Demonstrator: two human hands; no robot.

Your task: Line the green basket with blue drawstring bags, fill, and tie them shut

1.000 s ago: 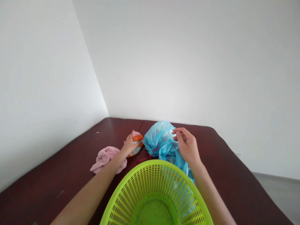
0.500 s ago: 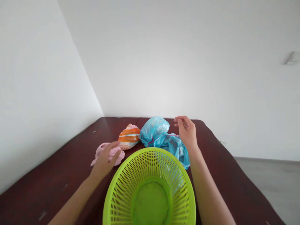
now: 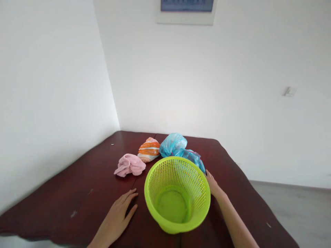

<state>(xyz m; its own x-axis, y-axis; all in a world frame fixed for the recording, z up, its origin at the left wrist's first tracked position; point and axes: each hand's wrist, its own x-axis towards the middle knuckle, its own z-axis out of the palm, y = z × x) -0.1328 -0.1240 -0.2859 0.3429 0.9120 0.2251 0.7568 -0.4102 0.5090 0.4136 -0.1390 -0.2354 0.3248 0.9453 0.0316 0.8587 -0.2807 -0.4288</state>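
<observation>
The left hand point(image 3: 117, 217) lies flat on the dark counter point(image 3: 64, 196), palm down, fingers spread, its grip open and empty. The green basket point(image 3: 177, 193) stands upright just beside it, perforated wall, nothing inside. The right hand point(image 3: 212, 184) rests against the basket's far right side; its fingers are partly hidden behind the wall, so the state of that grip cannot be told.

Behind the basket, left to right: a crumpled pink cloth point(image 3: 129, 165), an orange-and-white striped bundle point(image 3: 149, 150), and a blue plastic bag point(image 3: 178, 148) touching the basket's rear rim.

Risk, as a judgement: the basket is light and sits near the counter's front edge; a sideways push from the right hand could tip or slide it off.

No brand, label or legible writing shows. The framed panel point(image 3: 186, 10) on the wall is too blurred to read.
</observation>
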